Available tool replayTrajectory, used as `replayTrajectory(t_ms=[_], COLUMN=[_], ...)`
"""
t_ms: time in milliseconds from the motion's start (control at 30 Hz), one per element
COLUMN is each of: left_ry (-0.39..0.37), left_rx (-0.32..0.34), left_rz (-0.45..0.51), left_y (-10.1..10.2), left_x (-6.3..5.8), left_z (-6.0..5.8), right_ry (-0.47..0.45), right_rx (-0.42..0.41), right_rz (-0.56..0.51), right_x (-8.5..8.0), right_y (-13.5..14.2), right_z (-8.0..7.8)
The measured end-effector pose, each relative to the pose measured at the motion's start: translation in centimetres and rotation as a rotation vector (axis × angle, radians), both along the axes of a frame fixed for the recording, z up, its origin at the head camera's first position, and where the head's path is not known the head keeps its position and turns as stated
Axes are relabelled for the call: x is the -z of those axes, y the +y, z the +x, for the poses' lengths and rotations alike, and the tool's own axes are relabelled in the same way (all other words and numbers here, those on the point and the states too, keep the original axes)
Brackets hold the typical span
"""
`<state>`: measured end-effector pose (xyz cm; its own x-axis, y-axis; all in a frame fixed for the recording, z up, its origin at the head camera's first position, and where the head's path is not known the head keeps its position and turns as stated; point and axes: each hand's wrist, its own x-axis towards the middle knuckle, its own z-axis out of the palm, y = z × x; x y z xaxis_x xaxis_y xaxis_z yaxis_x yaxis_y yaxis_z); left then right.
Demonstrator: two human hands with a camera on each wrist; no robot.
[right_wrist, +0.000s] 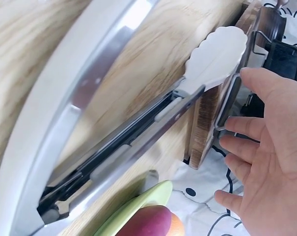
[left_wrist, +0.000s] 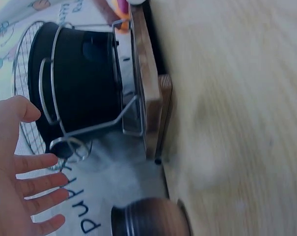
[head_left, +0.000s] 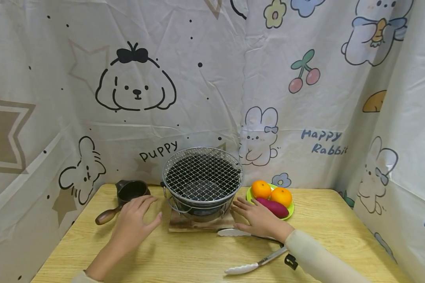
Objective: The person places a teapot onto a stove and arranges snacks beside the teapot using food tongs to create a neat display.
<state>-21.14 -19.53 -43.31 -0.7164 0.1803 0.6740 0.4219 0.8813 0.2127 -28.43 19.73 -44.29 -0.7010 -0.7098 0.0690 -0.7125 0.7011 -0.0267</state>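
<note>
Right hand [head_left: 256, 218] and left hand [head_left: 136, 217] flank the round tabletop grill [head_left: 202, 182], fingers apart and thumbs well spread, both holding nothing. Seen from the head camera, the grill lies at about 2 o'clock from the left hand and 10 o'clock from the right, beyond and between the two. Its round body gives no long axis. What matters most seems to be how each hand stands to its sides, where a wire handle [head_left: 178, 208] juts at about 7 o'clock.

Of the two, the right hand looks nearer: its fingertips overlap the wire framework in the right wrist view, though whether they touch cannot be told. A slight gap shows beside the left.

Wire mesh [head_left: 200, 173] covers the grill's top; under it sits a wooden board [head_left: 184, 224], running from 9 to 3 o'clock. At 5 o'clock, beneath the right hand and forearm, white-tipped tongs [head_left: 271, 257] lie splayed, tips toward 9 o'clock. Near 4 o'clock, a lime-green plate [head_left: 249, 193] bears two oranges [head_left: 281, 196] and a purple sweet potato [head_left: 274, 207]. Near 8 o'clock, behind the left hand, stands a black saucepan [head_left: 131, 190], its wooden handle [head_left: 108, 216] pointing to 8.
</note>
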Motion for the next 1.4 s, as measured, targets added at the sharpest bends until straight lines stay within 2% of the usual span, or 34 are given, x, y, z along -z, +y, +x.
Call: replayTrajectory(t_ms=[133, 400, 633, 800, 967, 1267, 1400], left_ry=[-0.001, 0.017, 0.041, 0.054, 0.064, 0.003, 0.0], left_rx=[-0.037, -0.09, -0.149, -0.192, -0.224, -0.253, -0.263], left_rz=[0.001, -0.063, -0.113, -0.146, -0.168, -0.153, -0.153], left_y=[-1.0, -2.4, -3.4, -4.1, -4.9, -6.1, -6.5], left_x=[-0.2, -0.1, 0.4, 0.9, 1.2, 1.2, 1.5], left_z=[-0.3, -1.5, -3.0, -3.6, -3.7, -3.6, -3.5], right_ry=[-0.01, -0.006, -0.018, -0.025, -0.017, -0.026, -0.011], right_rx=[0.001, -0.024, -0.037, -0.043, -0.054, -0.052, -0.067], right_rz=[0.015, 0.026, 0.033, 0.042, 0.048, 0.048, 0.036], right_x=[0.3, 0.6, 0.5, 0.4, 0.2, 0.4, 0.5], right_y=[0.0, 0.2, 0.3, 0.2, -0.1, 0.0, 0.1], right_z=[-0.4, -1.1, -1.4, -1.6, -1.8, -2.2, -2.2])
